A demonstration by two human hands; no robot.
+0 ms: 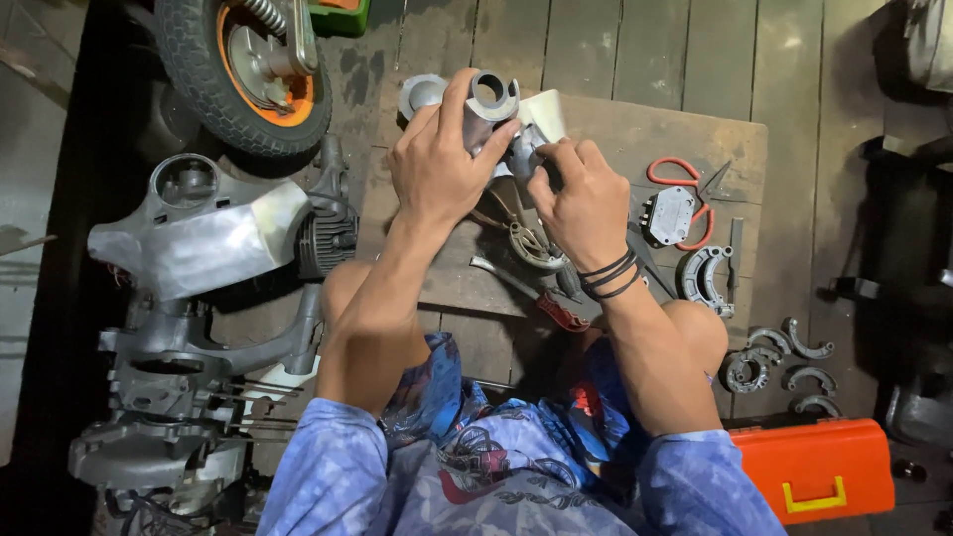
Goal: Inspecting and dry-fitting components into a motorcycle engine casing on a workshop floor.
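Note:
My left hand (437, 164) grips a grey cast-metal engine part (488, 102) with a round bore at its top, held above a wooden board (635, 129). My right hand (581, 203) closes around the lower right side of the same part, fingers curled tight; black bands circle its wrist. A pale, flat piece (544, 109) shows just behind the part. Under my hands lie a round metal piece (534, 245) and a tool with a red handle (561, 313). What the right fingers pinch is hidden.
Red-handled scissors (685, 184) and a small grey box-shaped component (668, 215) lie right of my hands, curved brake shoes (707, 278) below them. An orange toolbox (814, 467) sits at lower right. An engine casing (199, 238) and a wheel with an orange hub (248, 65) occupy the left.

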